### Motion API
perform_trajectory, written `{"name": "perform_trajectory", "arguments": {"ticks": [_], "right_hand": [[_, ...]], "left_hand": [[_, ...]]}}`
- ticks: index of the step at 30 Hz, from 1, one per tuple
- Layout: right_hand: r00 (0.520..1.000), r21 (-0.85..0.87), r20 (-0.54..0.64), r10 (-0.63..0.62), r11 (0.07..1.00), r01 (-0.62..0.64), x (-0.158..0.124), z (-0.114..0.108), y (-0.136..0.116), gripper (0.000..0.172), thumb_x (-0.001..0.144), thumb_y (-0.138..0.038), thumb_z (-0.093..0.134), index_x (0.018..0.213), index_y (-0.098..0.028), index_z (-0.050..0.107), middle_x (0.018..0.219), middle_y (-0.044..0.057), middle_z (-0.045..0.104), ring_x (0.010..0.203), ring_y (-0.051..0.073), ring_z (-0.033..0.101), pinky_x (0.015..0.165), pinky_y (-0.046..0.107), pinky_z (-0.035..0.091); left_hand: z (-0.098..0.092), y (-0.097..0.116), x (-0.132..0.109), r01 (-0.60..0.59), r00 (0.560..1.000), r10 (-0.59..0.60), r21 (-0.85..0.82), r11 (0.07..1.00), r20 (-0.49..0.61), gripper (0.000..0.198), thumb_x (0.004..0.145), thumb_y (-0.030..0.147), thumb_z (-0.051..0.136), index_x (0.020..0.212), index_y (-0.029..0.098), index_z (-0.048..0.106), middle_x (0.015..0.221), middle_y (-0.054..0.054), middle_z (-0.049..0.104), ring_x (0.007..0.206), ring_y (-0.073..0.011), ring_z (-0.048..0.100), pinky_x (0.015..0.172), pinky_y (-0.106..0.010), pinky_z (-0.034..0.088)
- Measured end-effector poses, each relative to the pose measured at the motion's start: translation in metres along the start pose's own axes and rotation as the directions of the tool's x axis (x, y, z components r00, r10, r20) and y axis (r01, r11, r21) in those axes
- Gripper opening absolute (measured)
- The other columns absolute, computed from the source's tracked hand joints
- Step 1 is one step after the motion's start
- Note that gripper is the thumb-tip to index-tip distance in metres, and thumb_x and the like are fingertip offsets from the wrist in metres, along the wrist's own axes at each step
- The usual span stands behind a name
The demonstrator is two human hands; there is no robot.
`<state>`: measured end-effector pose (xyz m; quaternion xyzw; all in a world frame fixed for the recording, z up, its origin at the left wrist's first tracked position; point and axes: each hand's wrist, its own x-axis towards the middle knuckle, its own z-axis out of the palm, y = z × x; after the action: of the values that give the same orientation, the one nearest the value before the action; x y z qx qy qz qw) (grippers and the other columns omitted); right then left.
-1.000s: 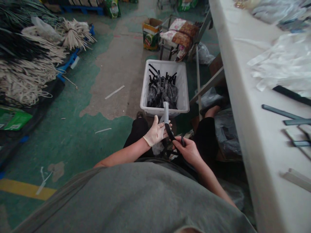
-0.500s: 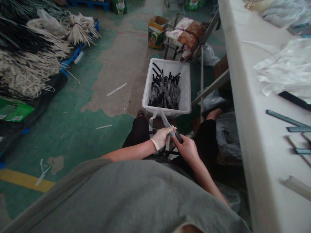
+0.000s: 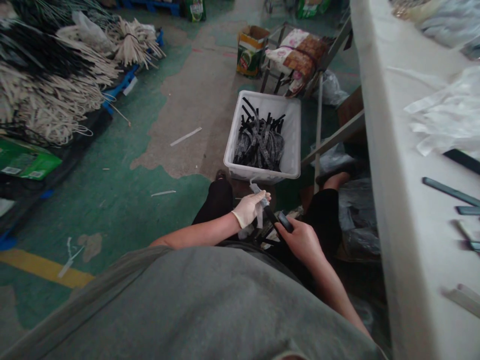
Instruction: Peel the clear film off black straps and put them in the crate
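Note:
My left hand (image 3: 250, 207), in a pale glove, pinches a whitish translucent strip (image 3: 260, 218) around the upper end of a black strap (image 3: 270, 215). My right hand (image 3: 300, 239) is bare and closed on the strap lower down, with a dark piece (image 3: 285, 221) sticking out between thumb and fingers. The strap runs slantwise from one hand to the other, above my lap. Just beyond my hands a white bin (image 3: 296, 125) holds a heap of black strips (image 3: 258, 142), many with translucent wrapping.
On the right runs a long pale table (image 3: 397, 150) with dark bars and white wrapping. Bundles of cream cords (image 3: 48, 105) lie on a blue pallet at the left. A cardboard box (image 3: 250, 52) and a cushioned chair (image 3: 300, 52) stand behind the bin. Scraps lie on the floor.
My right hand has moved down and right, away from my left hand, and more of the black strap shows between them. The translucent strip reaches less far above my left hand.

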<state>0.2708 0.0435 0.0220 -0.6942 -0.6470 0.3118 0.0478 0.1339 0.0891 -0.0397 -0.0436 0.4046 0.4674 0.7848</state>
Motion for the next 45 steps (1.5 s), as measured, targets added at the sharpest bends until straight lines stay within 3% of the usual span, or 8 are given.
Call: {"name": "perform_trajectory", "arguments": {"ticks": [5, 11, 17, 23, 30, 36, 40, 45], "right_hand": [[0.997, -0.007, -0.054, 0.051, 0.999, -0.051, 0.006, 0.004, -0.004, 0.033, 0.085, -0.047, 0.052, 0.075, -0.020, 0.068, 0.068, 0.006, 0.067, 0.061, 0.017, 0.057, 0.053, 0.025, 0.031], [0.998, 0.075, 0.052, 0.045, 0.996, -0.049, 0.000, 0.003, 0.010, 0.030, 0.082, -0.046, 0.057, 0.074, -0.020, 0.070, 0.062, 0.004, 0.066, 0.057, 0.017, 0.057, 0.052, 0.025, 0.034], [0.999, 0.150, -0.001, 0.051, 0.987, -0.050, 0.015, 0.003, 0.000, 0.032, 0.083, -0.044, 0.054, 0.073, -0.017, 0.070, 0.062, 0.004, 0.065, 0.059, 0.016, 0.058, 0.051, 0.024, 0.035], [0.985, 0.216, 0.171, 0.018, 0.975, -0.056, -0.010, -0.005, 0.014, 0.034, 0.081, -0.045, 0.056, 0.067, -0.017, 0.067, 0.060, 0.003, 0.066, 0.054, 0.015, 0.057, 0.048, 0.024, 0.036], [0.998, 0.333, -0.038, 0.050, 0.942, -0.034, 0.008, 0.004, 0.004, 0.032, 0.081, -0.044, 0.058, 0.076, -0.015, 0.070, 0.066, 0.004, 0.068, 0.061, 0.018, 0.061, 0.052, 0.024, 0.041], [0.923, 0.295, -0.368, -0.111, 0.928, 0.229, 0.002, 0.000, 0.015, 0.027, 0.088, -0.031, 0.054, 0.105, -0.020, 0.072, 0.108, 0.006, 0.072, 0.096, 0.021, 0.068, 0.085, 0.031, 0.051], [0.899, 0.106, -0.266, -0.349, 0.916, 0.387, -0.007, 0.000, 0.010, 0.044, 0.081, -0.012, 0.055, 0.118, -0.031, 0.069, 0.138, -0.001, 0.057, 0.119, 0.020, 0.059, 0.095, 0.030, 0.049], [0.860, 0.169, -0.351, -0.371, 0.878, 0.448, -0.006, -0.005, 0.001, 0.037, 0.077, -0.007, 0.052, 0.101, -0.026, 0.074, 0.117, 0.002, 0.069, 0.104, 0.019, 0.066, 0.089, 0.029, 0.051]], "left_hand": [[0.002, -0.009, -0.004, 0.097, 0.993, -0.101, 0.070, 0.993, 0.055, 0.014, 0.079, 0.019, 0.073, 0.070, 0.010, 0.067, 0.065, -0.004, 0.065, 0.059, -0.0120, 0.060, 0.068, -0.025, 0.046], [0.001, 0.012, 0.007, -0.064, 0.998, 0.064, 0.012, 0.998, -0.019, 0.012, 0.082, 0.017, 0.070, 0.072, 0.010, 0.067, 0.070, -0.004, 0.068, 0.064, -0.0098, 0.062, 0.074, -0.023, 0.047], [0.003, -0.008, -0.006, 0.084, 0.990, -0.095, 0.101, 0.991, 0.108, 0.015, 0.078, 0.020, 0.074, 0.070, 0.010, 0.066, 0.065, -0.003, 0.066, 0.058, -0.0122, 0.060, 0.066, -0.026, 0.048], [0.003, 0.023, 0.005, -0.016, 0.999, 0.017, 0.039, 0.999, -0.035, 0.010, 0.084, 0.014, 0.067, 0.075, 0.010, 0.066, 0.072, -0.003, 0.068, 0.065, -0.0089, 0.062, 0.076, -0.022, 0.049], [0.002, -0.010, -0.009, 0.146, 0.976, -0.163, 0.123, 0.982, 0.143, 0.013, 0.079, 0.021, 0.073, 0.074, 0.011, 0.067, 0.068, -0.004, 0.069, 0.062, -0.0139, 0.064, 0.074, -0.027, 0.052], [0.013, 0.017, -0.015, 0.269, 0.959, -0.278, 0.124, 0.955, 0.061, 0.021, 0.092, 0.023, 0.057, 0.078, 0.011, 0.067, 0.072, -0.005, 0.069, 0.065, -0.0128, 0.066, 0.069, -0.024, 0.052], [0.017, 0.015, -0.022, 0.307, 0.941, -0.325, 0.164, 0.937, 0.097, 0.019, 0.093, 0.024, 0.055, 0.086, 0.013, 0.068, 0.076, -0.005, 0.070, 0.065, -0.0129, 0.066, 0.070, -0.024, 0.053], [0.014, 0.004, -0.026, 0.288, 0.925, -0.315, 0.151, 0.946, 0.211, 0.036, 0.096, 0.039, 0.049, 0.081, 0.013, 0.069, 0.073, -0.006, 0.069, 0.065, -0.0145, 0.065, 0.070, -0.025, 0.053]]}}
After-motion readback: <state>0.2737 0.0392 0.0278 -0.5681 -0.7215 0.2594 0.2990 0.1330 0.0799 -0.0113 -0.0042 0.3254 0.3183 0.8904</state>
